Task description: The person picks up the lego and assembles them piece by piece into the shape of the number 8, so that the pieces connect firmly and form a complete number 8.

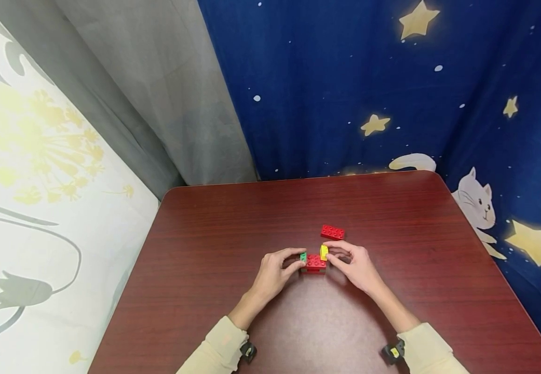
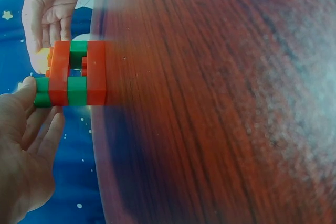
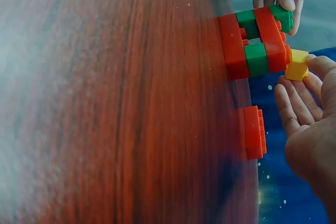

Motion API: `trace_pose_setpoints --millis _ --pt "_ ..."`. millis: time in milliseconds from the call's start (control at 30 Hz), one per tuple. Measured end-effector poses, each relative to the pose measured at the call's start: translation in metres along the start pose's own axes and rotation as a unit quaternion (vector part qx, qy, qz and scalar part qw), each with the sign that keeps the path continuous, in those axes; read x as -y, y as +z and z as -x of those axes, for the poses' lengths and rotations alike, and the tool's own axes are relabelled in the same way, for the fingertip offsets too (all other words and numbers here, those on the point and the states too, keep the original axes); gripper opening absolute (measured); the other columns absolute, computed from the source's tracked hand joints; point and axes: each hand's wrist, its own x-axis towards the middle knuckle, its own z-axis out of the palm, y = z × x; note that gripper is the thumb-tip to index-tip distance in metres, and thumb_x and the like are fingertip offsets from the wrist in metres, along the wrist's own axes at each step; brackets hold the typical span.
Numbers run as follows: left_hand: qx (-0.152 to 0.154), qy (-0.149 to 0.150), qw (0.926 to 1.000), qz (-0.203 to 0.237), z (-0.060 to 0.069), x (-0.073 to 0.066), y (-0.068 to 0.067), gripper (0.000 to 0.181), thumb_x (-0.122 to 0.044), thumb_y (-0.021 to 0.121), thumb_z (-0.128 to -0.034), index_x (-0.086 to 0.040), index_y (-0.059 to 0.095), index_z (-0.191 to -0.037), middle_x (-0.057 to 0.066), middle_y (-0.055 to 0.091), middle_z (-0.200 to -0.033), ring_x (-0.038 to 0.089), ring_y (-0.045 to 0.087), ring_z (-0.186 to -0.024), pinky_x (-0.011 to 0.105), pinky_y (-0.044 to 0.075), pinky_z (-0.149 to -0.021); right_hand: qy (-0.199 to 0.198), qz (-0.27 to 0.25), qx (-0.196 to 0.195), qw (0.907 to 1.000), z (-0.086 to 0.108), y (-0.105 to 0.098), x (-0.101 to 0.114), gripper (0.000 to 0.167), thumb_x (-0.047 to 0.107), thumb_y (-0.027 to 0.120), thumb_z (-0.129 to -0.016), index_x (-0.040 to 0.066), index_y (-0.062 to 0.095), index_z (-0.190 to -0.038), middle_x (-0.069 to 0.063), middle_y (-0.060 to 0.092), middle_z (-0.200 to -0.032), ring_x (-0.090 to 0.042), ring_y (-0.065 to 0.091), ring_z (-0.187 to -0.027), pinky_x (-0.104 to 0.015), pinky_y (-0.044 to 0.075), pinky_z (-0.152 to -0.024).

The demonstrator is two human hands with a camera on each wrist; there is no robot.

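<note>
My left hand (image 1: 271, 272) pinches a green brick (image 1: 303, 257) at the left end of a small stack, on top of its upper red brick (image 1: 316, 261). Between thumb and fingers, my right hand (image 1: 360, 266) holds a yellow brick (image 1: 324, 253) over the stack's right end. In the right wrist view the yellow brick looks slightly tilted against the studs; whether it is pressed on, I cannot tell. Below the upper red brick, two green bricks (image 3: 256, 59) stand apart with a gap between them, on a lower red brick (image 3: 233, 45).
A loose red brick (image 1: 333, 232) lies studs up on the dark wooden table (image 1: 233, 223), behind the stack and near my right hand. Beyond the table's far edge hang a grey curtain (image 1: 172, 78) and a blue starry curtain (image 1: 326, 93).
</note>
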Motion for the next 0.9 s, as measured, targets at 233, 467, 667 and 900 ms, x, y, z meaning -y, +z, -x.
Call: trace_pose_setpoints --millis 233,467,667,900 --pt "0.001 -0.003 1.0 -0.003 0.0001 -0.0007 0.0002 0.034 -0.022 0.082 -0.0951 -0.014 0.078 -0.127 0.0 0.078 -0.12 0.009 0.074 -0.108 0.028 0.061 -0.088 -0.007 0.005 0.007 0.9999 0.0039 0.0005 0.0033 0.029 0.013 0.08 -0.097 0.011 0.077 -0.126 -0.005 0.079 -0.111 -0.019 0.076 -0.095 -0.025 0.059 -0.079" --pt "0.002 -0.004 1.0 0.007 0.0001 -0.0007 0.0003 0.034 -0.021 0.081 -0.0953 -0.013 0.077 -0.128 0.0 0.078 -0.12 0.009 0.074 -0.108 0.025 0.06 -0.087 -0.024 0.021 0.009 0.9994 0.0072 0.0013 0.0033 0.03 0.012 0.081 -0.096 0.012 0.077 -0.126 -0.005 0.079 -0.113 -0.018 0.076 -0.091 -0.027 0.06 -0.079" --pt "0.002 -0.002 0.9999 0.013 0.0004 -0.0003 0.0001 0.034 -0.02 0.081 -0.0952 -0.013 0.077 -0.128 0.001 0.078 -0.12 0.009 0.074 -0.107 0.024 0.06 -0.087 -0.044 0.035 0.007 0.9984 0.0087 0.0027 0.0044 0.032 0.01 0.083 -0.095 0.013 0.076 -0.126 -0.004 0.078 -0.116 -0.021 0.076 -0.088 -0.035 0.062 -0.078" --pt "0.003 0.001 0.9999 0.017 0.0006 0.0004 0.0 0.034 -0.02 0.081 -0.0954 -0.013 0.077 -0.128 0.002 0.078 -0.121 0.015 0.075 -0.108 0.027 0.061 -0.087 -0.059 0.045 0.002 0.9972 0.0099 0.0055 0.0045 0.033 0.005 0.082 -0.093 0.013 0.077 -0.125 -0.002 0.078 -0.113 -0.019 0.076 -0.09 -0.036 0.063 -0.076"
